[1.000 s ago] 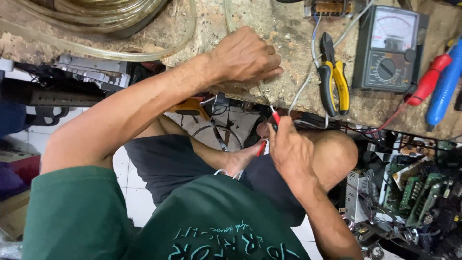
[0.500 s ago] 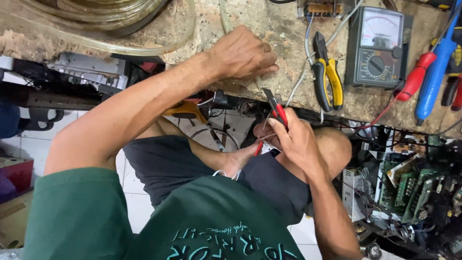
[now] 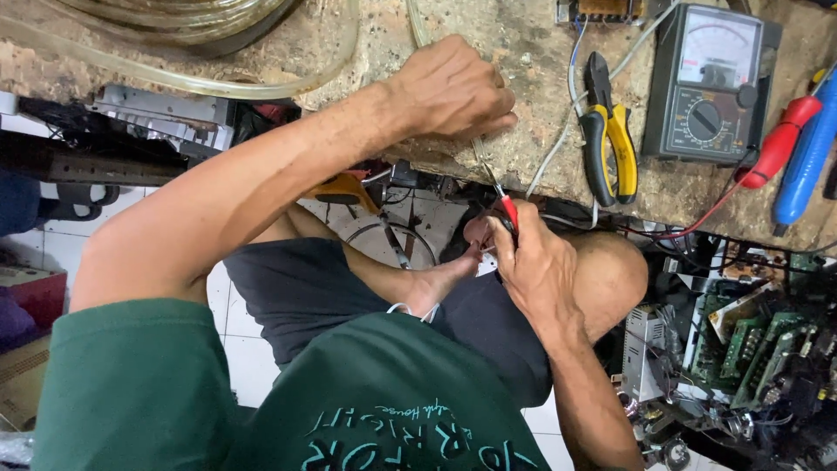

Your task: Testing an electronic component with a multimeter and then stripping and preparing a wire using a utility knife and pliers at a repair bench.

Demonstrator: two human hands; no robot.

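On the worn table (image 3: pixel 540 52) lie yellow-handled pliers (image 3: pixel 608 139) just beside a grey analog meter (image 3: pixel 711 83) — red probe (image 3: pixel 779 139) and blue tool (image 3: pixel 811 153) at its far side. Clear tubing (image 3: pixel 200 83) loops near the opposite end. Below the edge — green circuit boards (image 3: pixel 758 340) and white floor tiles (image 3: pixel 253 366).

The one camera is sitting on my head, looking steeply down over my chest and lap. It is facing the table (image 3: pixel 540 52) edge running across the top, close in, with my left hand (image 3: pixel 453 87) and right hand (image 3: pixel 536 262) filling the middle.
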